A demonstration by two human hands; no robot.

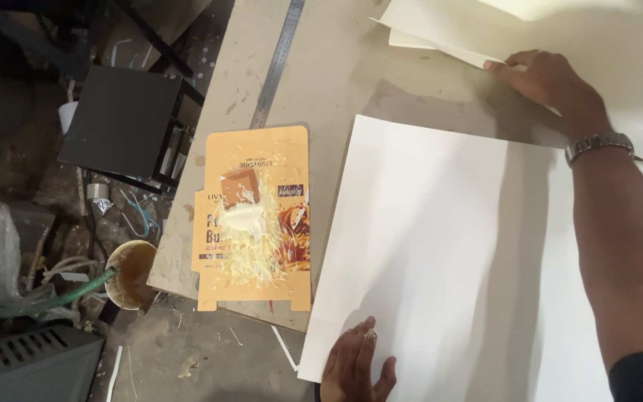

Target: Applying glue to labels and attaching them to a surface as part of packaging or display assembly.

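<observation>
Paper handling, basically: a big white sheet (440,253) lay flat on the table (321,82), hanging a bit past the near edge. The left hand (355,365) pressed its near corner with fingers spread flat, not pinching anything. The right hand (548,78) was stretched across to the far side, fingertips on the edge of a cream sheet (440,30) in the stack up there; looked like a light pinch on that edge, but I couldn't really tell since the fingers covered it.

My read: he was at the stage of pulling or squaring the next sheet while holding the top one still. The next move would've needed the left hand to keep the sheet from sliding.

Beside the sheet sat a flattened orange carton (254,216) smeared with pale glue, and a steel ruler (280,56) ran toward the far edge. A glue pot (129,274) stood on the floor.

Hard to see: the sheet's right part ran under his forearm, and the stack went out of frame.
</observation>
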